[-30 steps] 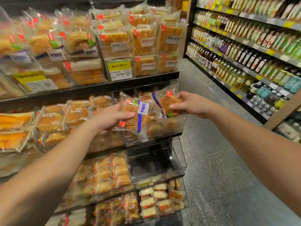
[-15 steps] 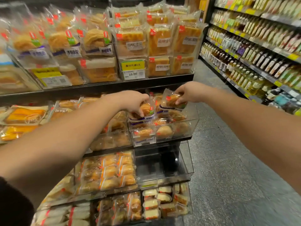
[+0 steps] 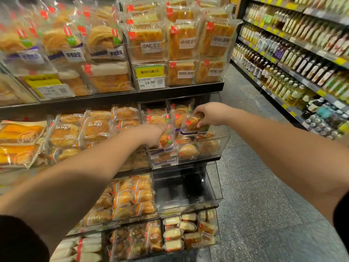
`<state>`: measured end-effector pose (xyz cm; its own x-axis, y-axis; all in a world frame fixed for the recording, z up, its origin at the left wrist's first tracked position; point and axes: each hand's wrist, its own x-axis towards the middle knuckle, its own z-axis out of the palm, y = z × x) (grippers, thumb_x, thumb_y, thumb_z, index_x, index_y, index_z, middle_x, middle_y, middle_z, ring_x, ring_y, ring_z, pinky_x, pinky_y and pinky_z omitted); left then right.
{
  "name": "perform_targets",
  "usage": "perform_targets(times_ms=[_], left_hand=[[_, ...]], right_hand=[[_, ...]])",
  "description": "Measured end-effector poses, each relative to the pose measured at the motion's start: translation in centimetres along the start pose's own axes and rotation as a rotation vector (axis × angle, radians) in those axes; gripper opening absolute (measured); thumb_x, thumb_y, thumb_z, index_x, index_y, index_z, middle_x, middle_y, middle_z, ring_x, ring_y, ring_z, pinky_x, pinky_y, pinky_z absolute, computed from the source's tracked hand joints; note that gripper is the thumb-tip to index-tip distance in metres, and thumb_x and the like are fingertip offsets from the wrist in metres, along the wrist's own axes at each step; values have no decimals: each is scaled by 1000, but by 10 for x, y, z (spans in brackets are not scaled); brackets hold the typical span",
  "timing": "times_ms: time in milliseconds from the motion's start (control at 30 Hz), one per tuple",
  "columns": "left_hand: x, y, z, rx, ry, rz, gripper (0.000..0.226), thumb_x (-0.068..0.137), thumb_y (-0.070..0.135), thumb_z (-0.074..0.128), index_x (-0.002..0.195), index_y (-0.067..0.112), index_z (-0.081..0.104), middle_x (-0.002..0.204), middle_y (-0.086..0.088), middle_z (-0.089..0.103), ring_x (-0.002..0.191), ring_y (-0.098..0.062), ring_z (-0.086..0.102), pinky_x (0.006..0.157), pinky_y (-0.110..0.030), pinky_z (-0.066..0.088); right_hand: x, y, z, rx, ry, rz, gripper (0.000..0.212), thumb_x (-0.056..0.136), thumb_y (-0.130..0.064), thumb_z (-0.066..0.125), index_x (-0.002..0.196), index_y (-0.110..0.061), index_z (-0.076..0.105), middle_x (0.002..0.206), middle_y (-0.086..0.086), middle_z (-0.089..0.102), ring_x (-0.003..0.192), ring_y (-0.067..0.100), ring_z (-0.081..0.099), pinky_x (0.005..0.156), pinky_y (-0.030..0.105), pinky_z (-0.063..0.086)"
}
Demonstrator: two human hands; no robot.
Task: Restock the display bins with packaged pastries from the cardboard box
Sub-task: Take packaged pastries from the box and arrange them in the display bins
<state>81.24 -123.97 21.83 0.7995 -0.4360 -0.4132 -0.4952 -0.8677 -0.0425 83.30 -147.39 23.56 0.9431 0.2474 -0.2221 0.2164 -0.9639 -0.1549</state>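
Head view looks down two bare forearms reaching into one clear bin (image 3: 217, 146) on the middle shelf. Right hand (image 3: 211, 114) curls its fingers and thumb round a wrapped pastry (image 3: 194, 121), holding it just above the packs already lying in the bin. Left hand (image 3: 153, 134) is lower and nearer the bin's front wall; its fingers point down among the upright packs, and a standing pack (image 3: 168, 135) with a red-and-green strip is right at its fingertips. Whether it pinches that pack or only presses it I cannot tell, since the fingertips are hidden behind the wrappers.

My reading is that the placing step is in hand: one pastry is being set into the bin while the other hand tidies or steadies the row. Next, the right hand would need to lower its pastry into the gap just below and beside it, then let go without toppling the standing packs.

That held pastry is tilted, its long axis running from lower left near the left hand up toward the right hand's palm, red label end pointing down-left. Beside the left hand the standing pack has its long axis upright. No cardboard box is in view.
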Motion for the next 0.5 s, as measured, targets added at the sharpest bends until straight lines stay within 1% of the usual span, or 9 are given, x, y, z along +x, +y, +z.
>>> perform_targets(times_ms=[67,100,133,200,267,300,333,400,500], left_hand=[[4,0,2,28,-4,7,58,92,18,68,142,10,41,130,-7,56,99,-20,55,89,-32,51],[6,1,3,30,-12,1,57,92,16,67,142,10,41,131,-8,55,101,-20,55,91,-33,52],[8,2,3,17,-23,-6,60,91,17,67,144,10,39,136,-9,52,108,-22,55,96,-34,51],[8,3,1,-50,-58,-17,69,92,26,67,149,9,32,145,-12,46,125,-27,50,102,-35,44],[7,3,0,-106,-43,-20,71,93,29,66,150,9,30,147,-12,44,128,-28,48,101,-34,42],[7,3,2,-107,-15,-22,67,94,27,65,149,9,31,145,-12,47,123,-27,51,98,-34,44],[7,4,4,-95,5,-29,63,95,24,64,147,10,32,140,-13,51,113,-26,55,92,-33,46],[7,7,10,-50,15,-36,54,95,16,62,143,11,36,128,-10,57,94,-20,54,78,-29,48],[9,11,9,-16,17,-38,54,91,1,57,141,14,41,113,-5,58,89,-17,52,71,-28,47]], right_hand=[[4,0,4,-33,-3,-19,57,89,-34,72,141,-21,51,128,4,59,109,22,55,79,28,39],[6,-1,5,-53,-2,-27,56,90,-34,72,141,-21,51,128,4,59,111,22,55,79,28,39],[9,-2,6,-68,1,-29,56,90,-34,71,140,-21,52,128,4,59,112,23,55,80,29,40],[15,-5,9,-86,5,-25,52,90,-34,71,138,-21,53,125,4,60,105,22,55,78,30,41],[22,-8,12,-100,-6,-17,48,91,-34,69,135,-21,54,123,4,60,98,19,52,75,31,40],[26,-9,13,-101,-13,-17,47,92,-34,69,135,-22,54,124,4,60,100,20,54,75,31,41],[29,-10,16,-96,-21,-17,49,92,-34,68,137,-23,53,126,4,59,106,23,56,76,31,42],[33,-14,21,-90,-32,-28,52,93,-34,68,141,-24,51,131,3,58,117,25,55,82,31,46],[39,-21,25,-104,-49,-58,52,93,-33,67,142,-24,51,135,2,58,120,24,55,89,33,48]])
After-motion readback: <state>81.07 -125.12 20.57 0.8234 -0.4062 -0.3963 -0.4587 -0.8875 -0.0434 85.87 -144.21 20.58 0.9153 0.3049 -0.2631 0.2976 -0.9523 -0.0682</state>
